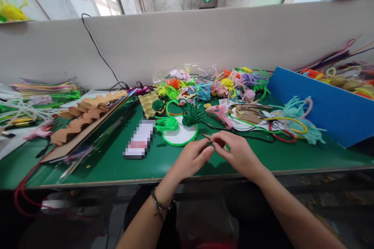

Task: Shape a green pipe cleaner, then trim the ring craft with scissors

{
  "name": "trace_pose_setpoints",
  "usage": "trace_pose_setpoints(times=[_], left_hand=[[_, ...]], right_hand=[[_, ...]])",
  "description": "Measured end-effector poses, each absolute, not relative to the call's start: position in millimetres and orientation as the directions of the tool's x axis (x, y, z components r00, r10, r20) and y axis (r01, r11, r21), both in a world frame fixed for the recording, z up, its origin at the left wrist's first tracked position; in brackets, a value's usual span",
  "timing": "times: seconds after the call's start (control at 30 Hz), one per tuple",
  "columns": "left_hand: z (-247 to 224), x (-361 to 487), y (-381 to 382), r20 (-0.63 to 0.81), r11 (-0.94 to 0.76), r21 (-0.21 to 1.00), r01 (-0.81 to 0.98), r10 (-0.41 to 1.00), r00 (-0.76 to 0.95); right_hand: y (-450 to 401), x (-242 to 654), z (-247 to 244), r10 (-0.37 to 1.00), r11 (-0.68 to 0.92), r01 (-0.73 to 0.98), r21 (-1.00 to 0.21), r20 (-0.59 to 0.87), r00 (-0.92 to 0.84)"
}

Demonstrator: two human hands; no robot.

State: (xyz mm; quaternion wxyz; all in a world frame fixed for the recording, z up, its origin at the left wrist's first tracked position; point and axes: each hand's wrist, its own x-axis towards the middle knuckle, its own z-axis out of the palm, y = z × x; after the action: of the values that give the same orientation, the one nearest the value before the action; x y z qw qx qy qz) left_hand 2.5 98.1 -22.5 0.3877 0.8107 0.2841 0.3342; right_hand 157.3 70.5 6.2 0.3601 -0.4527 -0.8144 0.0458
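Note:
My left hand (195, 158) and my right hand (237, 151) meet just above the front of the green table, fingers pinched together. A small thin brownish piece shows at their fingertips, too small to name. Just beyond them lies a white disc (184, 134) rimmed with bright green pipe cleaner. On the disc sit a bright green pipe-cleaner bundle (168, 123) and a dark green tufted bundle (193, 116). A pink glue gun (221, 115) rests behind my right hand. Scissors (288, 129) with looped handles lie to its right.
A pixelated phone-like slab (139, 140) lies left of the disc. Cardboard strips (84, 118) lie further left. Coloured pipe-cleaner pieces (230, 83) heap along the back. A blue board (321, 105) stands at right. The green table's (117, 173) front edge runs below my hands.

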Motion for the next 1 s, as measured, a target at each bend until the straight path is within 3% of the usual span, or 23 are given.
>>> trace_pose_setpoints(times=[0.27, 0.4, 0.47, 0.57, 0.67, 0.77, 1.0], left_hand=[[-30.5, -13.7, 88.1, 0.180, -0.533, 0.680, 0.504, 0.788, 0.589], [-36.4, -25.9, 84.7, 0.168, -0.603, 0.606, 0.519, 0.735, 0.657], [-39.2, -30.6, 84.9, 0.158, -0.661, 0.519, 0.543, 0.698, 0.699], [-41.1, -35.8, 86.9, 0.116, -0.696, 0.297, 0.654, 0.706, 0.699], [-41.1, -39.6, 89.4, 0.080, -0.646, 0.159, 0.747, 0.762, 0.642], [-40.8, -42.5, 90.9, 0.062, -0.590, 0.138, 0.796, 0.807, 0.587], [-39.6, -31.2, 88.1, 0.058, -0.529, 0.156, 0.834, 0.848, 0.527]], right_hand=[[74.4, 146.9, -23.0, 0.747, 0.660, 0.568, -0.491, 0.509, -0.428], [66.4, 141.2, -37.1, 0.736, 0.677, 0.531, -0.509, 0.486, -0.471], [67.2, 140.9, -42.1, 0.734, 0.679, 0.526, -0.512, 0.461, -0.498], [76.8, 149.2, -46.0, 0.753, 0.658, 0.568, -0.495, 0.435, -0.493], [90.8, 166.4, -47.8, 0.834, 0.533, 0.697, -0.479, 0.437, -0.337], [101.0, 180.7, -49.7, 0.891, 0.392, 0.809, -0.438, 0.400, -0.214], [109.2, 174.1, -51.0, 0.942, 0.276, 0.918, -0.283, 0.268, -0.201]])
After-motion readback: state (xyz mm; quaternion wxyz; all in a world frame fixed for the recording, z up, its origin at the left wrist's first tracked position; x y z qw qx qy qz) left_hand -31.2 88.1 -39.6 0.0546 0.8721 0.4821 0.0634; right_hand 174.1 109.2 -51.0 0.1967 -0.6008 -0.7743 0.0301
